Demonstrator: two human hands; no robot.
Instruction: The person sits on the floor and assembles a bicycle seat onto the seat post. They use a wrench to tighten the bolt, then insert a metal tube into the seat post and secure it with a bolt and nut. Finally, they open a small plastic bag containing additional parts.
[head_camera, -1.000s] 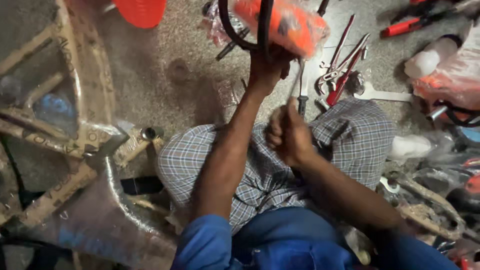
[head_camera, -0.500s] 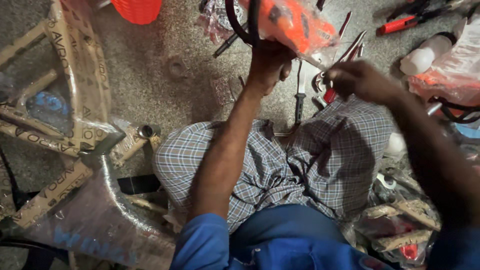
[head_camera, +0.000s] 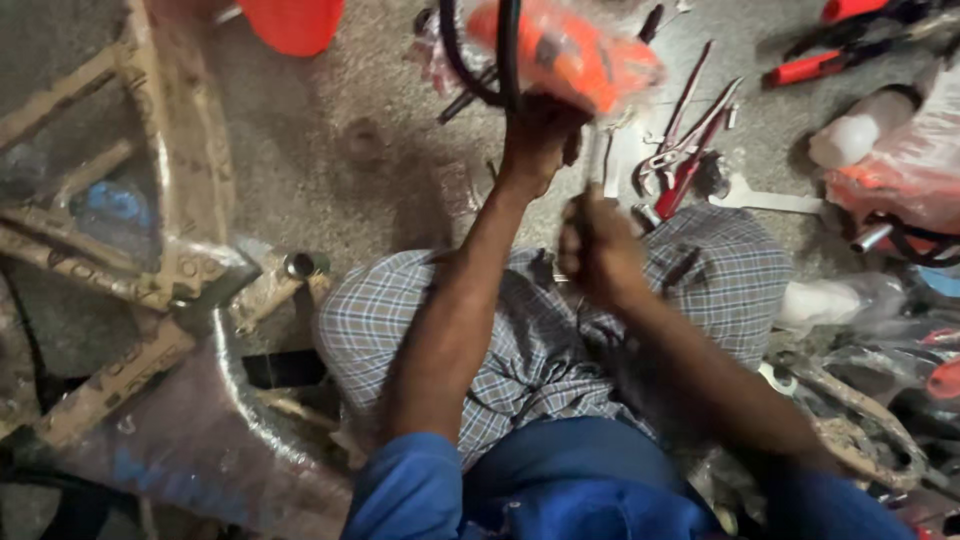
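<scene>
Two bare hands work over the lap of a person sitting on the concrete floor (head_camera: 330, 170), knees covered by a checked cloth (head_camera: 400, 320). Left hand (head_camera: 535, 135) reaches forward, grip clamped around a black curved bar (head_camera: 505, 55) that carries an orange plastic-wrapped part (head_camera: 575, 50); judging by the straight arm, it steadies that part so the other hand can work on it. Right hand (head_camera: 600, 250) is closed around a thin tool (head_camera: 597, 165) with a pale shaft, tip pointing up toward the wrapped part; blurred, so tool type unclear, looks like a screwdriver. Tool tip sits just below and right of the left grip, near but not clearly touching the orange part. Loose tools lie on the floor to the right within easy reach: red-handled pliers (head_camera: 690, 160), a flat spanner (head_camera: 770, 200), more red-handled tools (head_camera: 830, 60) at top right. A cardboard-wrapped bicycle frame (head_camera: 150, 290) lies at left, well apart from both hands. An orange round thing (head_camera: 295, 20) sits at top edge
</scene>
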